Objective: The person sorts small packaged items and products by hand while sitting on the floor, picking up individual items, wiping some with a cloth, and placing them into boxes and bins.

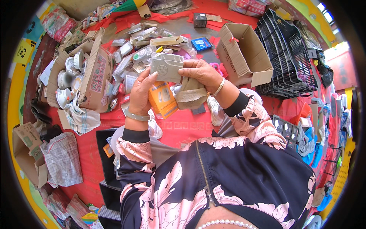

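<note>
Between my two hands is a flat grey-beige device [167, 68] with a round perforated grille on its face. My left hand [142, 89] grips its left edge, thumb on the front. My right hand [200, 74] pinches its right edge. A brownish-grey cloth [192, 93] hangs beneath my right hand; whether those fingers hold it too is hard to tell. Just below the device, beside my left hand, is an orange printed package [163, 100]; what supports it is hidden. Right behind my hands lies a heap of small packaged goods [143, 53], with a blue packet [201, 44] at its right.
An open cardboard box [244, 57] stands beyond my right hand, next to black plastic crates [284, 57]. At left, another carton [93, 80] holds white round fittings, with a striped towel [81, 116] over its edge. A checked sack [62, 160] sits nearer. Red sheeting [183, 128] covers the floor.
</note>
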A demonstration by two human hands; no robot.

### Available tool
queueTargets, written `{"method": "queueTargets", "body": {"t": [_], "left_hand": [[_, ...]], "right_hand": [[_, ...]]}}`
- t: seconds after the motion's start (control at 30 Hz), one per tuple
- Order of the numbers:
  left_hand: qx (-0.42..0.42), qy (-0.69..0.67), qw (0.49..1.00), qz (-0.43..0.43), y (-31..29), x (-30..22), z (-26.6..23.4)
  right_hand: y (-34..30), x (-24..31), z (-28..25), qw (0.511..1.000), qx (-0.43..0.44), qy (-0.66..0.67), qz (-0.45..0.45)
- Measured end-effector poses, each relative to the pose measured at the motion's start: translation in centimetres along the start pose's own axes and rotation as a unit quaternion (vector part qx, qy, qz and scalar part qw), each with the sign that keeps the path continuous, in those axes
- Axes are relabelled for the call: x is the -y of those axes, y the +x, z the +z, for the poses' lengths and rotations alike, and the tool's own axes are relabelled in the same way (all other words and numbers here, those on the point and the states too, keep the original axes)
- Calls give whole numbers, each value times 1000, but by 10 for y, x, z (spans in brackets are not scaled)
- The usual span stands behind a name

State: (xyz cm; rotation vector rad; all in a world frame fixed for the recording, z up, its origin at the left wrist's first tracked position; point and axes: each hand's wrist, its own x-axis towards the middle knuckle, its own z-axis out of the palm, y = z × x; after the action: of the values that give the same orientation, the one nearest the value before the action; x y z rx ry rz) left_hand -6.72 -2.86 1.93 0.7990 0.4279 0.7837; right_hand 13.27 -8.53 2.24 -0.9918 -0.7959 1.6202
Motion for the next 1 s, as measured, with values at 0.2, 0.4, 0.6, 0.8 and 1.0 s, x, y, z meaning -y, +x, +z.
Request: {"method": "queueTargets", "body": {"t": [0.2, 0.4, 0.6, 0.8, 1.0], "left_hand": [[7, 9, 1000, 6, -1, -1, 1], [1, -20, 1000, 1, 0, 2, -5], [0, -30, 1000, -1, -2, 0, -6], [15, -35, 999, -8, -2, 0, -6], [9, -32, 999, -10, -2, 0, -8]], "right_hand": [[3, -4, -4, 999, 3, 37, 21], [5, -6, -6, 999, 17, 28, 19], [3, -4, -5, 999, 13, 22, 19], [2, -5, -8, 999, 27, 19, -5], [3, -5, -7, 999, 25, 28, -8]]}}
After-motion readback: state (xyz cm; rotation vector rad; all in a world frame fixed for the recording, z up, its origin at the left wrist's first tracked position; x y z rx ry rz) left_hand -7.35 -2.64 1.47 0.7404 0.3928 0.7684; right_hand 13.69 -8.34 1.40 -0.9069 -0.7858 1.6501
